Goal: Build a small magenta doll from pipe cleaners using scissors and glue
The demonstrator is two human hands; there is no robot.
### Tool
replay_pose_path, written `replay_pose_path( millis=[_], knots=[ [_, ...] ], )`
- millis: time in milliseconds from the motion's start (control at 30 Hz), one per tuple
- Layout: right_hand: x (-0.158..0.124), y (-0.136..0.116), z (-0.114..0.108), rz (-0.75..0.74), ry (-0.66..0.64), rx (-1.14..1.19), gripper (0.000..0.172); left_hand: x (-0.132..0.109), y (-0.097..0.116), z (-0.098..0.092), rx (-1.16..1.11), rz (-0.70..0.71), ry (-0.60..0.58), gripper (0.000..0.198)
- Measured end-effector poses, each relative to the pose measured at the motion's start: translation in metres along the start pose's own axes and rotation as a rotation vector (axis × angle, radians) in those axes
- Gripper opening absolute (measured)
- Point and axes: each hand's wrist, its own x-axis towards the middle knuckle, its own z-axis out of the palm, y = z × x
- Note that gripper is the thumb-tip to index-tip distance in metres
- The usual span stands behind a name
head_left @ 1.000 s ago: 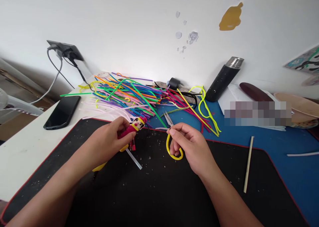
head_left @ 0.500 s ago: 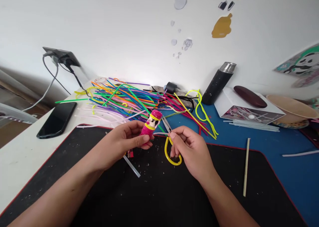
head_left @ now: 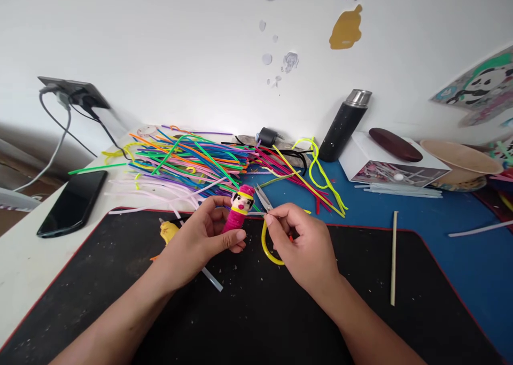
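My left hand (head_left: pixel 212 228) is closed around a small pipe-cleaner doll (head_left: pixel 236 220) with a magenta body and hat, a white face and yellow bands. The doll stands nearly upright, its face towards me. To its right, my right hand (head_left: pixel 298 237) is closed in a pinch, and a thin white piece of pipe cleaner (head_left: pixel 255 213) runs up to its fingertips. Scissors (head_left: pixel 264 250) with a yellow handle lie under that hand, blades pointing away, partly hidden by the fingers. A yellow glue gun (head_left: pixel 168 230) lies behind my left wrist, its clear glue stick (head_left: pixel 212 279) showing below.
Many coloured pipe cleaners (head_left: pixel 192 156) are heaped along the wall. A phone (head_left: pixel 72 202) lies at the left. At the back right stand a black flask (head_left: pixel 344 124), a white box (head_left: pixel 360 159) and a bowl (head_left: pixel 460 159). A thin stick (head_left: pixel 394 258) rests on the black mat (head_left: pixel 256 322).
My left hand has turned the doll more upright, with its face towards me. My right hand has shifted slightly left over the scissors. The view has moved a little, uncovering the glue gun.
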Motion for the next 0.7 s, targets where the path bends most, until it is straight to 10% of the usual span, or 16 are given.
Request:
replay_pose_path(
  millis=[700],
  knots=[
    [-0.005,0.005,0.011,-0.199,0.1,-0.149,0.015,-0.005,-0.007,0.011,0.002,0.0,-0.033,0.062]
  ],
)
